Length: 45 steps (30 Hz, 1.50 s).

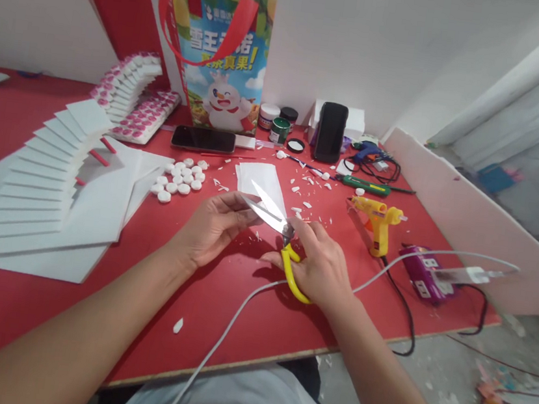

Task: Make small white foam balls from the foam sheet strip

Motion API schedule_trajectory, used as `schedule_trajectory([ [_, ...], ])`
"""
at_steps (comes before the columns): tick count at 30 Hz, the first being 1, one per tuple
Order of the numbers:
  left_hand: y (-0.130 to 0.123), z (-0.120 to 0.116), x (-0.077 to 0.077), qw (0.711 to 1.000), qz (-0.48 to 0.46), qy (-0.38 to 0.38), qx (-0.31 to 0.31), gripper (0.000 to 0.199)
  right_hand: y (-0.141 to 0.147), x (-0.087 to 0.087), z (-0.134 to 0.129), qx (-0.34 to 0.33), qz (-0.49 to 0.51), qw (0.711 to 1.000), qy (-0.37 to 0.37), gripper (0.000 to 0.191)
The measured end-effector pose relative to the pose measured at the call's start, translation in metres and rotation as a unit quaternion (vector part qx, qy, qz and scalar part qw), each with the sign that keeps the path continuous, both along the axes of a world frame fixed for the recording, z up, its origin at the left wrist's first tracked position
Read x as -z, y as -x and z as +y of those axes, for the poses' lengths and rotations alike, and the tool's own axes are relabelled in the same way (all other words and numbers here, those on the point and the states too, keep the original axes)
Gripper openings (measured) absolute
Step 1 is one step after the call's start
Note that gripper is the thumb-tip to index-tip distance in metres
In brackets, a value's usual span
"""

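Observation:
My right hand (324, 266) is closed around yellow-handled scissors (293, 277). Their blades are parted and point up and to the left, toward my other hand. The fingertips of my left hand (212, 226) are pinched together beside the blade tips; whatever small piece they grip is mostly hidden. Just beyond the blades lie white paper strips (268, 177) on the red table (216, 313). Small white scraps (307, 205) are scattered around them. To the left of the strips sits a cluster of round white discs (185, 178).
White stepped panels (38, 187) stand at left. A shopping bag (232, 47), phone (203, 139) and paint jars (279, 130) line the back. At right are a yellow glue gun (380, 229), green-handled tool (364, 185) and purple box (425, 273). A white cable (241, 307) crosses the front.

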<state>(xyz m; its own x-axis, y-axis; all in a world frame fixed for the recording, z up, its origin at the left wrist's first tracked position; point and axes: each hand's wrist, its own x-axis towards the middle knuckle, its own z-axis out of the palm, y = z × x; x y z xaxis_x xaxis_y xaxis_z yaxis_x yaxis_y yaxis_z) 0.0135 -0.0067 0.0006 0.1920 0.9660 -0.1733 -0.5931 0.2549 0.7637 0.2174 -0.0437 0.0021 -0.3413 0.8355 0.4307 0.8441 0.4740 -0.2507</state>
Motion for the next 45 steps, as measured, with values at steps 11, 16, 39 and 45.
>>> schedule_trajectory([
  [11, 0.000, 0.000, 0.001, 1.000, -0.006, 0.009, 0.012, 0.025, -0.003, 0.006, -0.003, 0.015, -0.009, 1.000, -0.020, 0.055],
  [16, 0.001, 0.000, -0.002, 0.998, -0.025, 0.042, 0.031, 0.029, -0.005, -0.004, 0.003, 0.105, -0.016, 0.992, 0.063, 0.042],
  [39, 0.009, 0.004, 0.008, 0.990, 0.120, -0.076, -0.008, 0.030, 0.041, -0.022, 0.056, -0.089, 0.348, 0.854, 0.375, 0.047],
  [45, 0.009, 0.002, 0.005, 0.969, 0.221, -0.113, 0.015, 0.031, 0.031, -0.016, 0.055, -0.123, 0.376, 0.828, 0.398, 0.046],
])
